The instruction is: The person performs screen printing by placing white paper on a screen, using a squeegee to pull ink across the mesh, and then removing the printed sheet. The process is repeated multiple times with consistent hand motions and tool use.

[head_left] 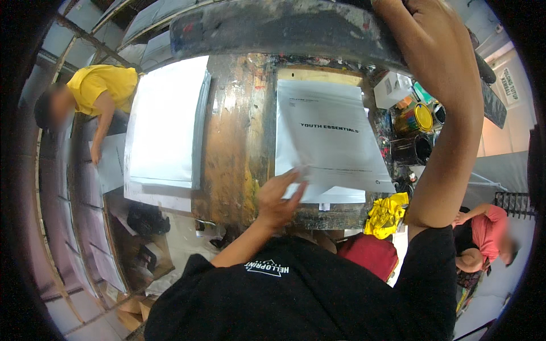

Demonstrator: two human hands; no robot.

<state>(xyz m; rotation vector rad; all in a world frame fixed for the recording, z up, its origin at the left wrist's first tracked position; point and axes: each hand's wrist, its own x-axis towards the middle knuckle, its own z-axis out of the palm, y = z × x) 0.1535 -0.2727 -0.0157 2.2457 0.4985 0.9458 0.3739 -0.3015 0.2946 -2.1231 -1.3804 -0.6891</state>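
My left hand [278,200] is at the lower left edge of a white poly bag [335,149] with dark print. Its fingers close on that edge, slightly blurred, and the bag's left side is creased and lifting. Under the bag, the pale edge of a board [321,74] shows at the far end. My right arm reaches up and across to a dark, paint-stained screen-printing frame [284,31], raised above the far side of the table. Around the frame's edge my right hand [418,16] is closed, its fingertips partly cut off by the picture's top.
A thick stack of blank white bags [166,125] lies left on the paint-stained table [230,131]. Paint cans [414,118], a white box [392,90] and a yellow cloth [387,215] line the right. A person in yellow [105,88] holds a sheet by racks; another sits lower right [483,233].
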